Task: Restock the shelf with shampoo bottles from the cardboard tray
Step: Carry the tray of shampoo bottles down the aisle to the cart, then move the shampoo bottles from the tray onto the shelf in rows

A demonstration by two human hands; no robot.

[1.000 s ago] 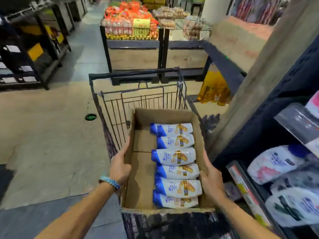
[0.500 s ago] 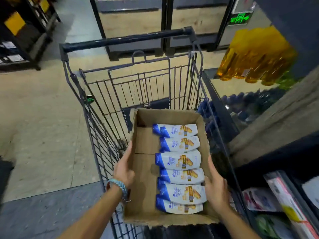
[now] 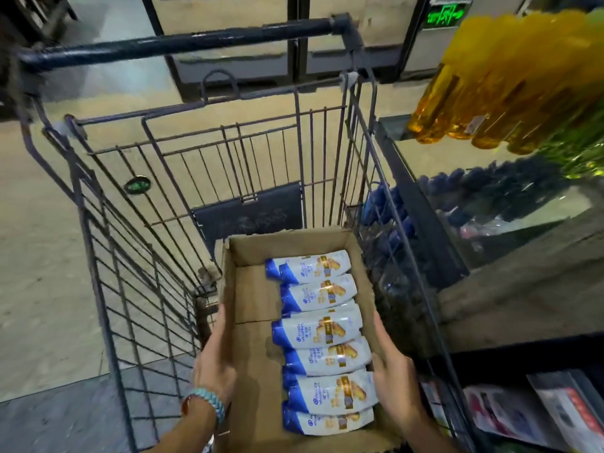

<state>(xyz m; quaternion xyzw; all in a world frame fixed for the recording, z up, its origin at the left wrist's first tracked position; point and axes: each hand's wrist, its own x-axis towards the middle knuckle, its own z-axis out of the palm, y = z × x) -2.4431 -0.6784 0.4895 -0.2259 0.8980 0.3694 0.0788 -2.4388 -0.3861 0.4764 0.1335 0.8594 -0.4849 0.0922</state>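
Both hands are on the cardboard tray, which sits low inside the wire shopping cart, against its right side. The left hand, with a blue bracelet at the wrist, lies flat along the left wall, fingers straight. The right hand presses the right wall, fingers stretched out too. Six shampoo bottles lie sideways in a row, blue caps pointing left. Yellow bottles sit beyond the cart, upper right.

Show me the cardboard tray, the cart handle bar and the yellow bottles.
cardboard tray (image 3: 253, 351), head view: its bare floor.
cart handle bar (image 3: 183, 42), head view: middle of the bar.
yellow bottles (image 3: 490, 86), head view: one bottle's body.
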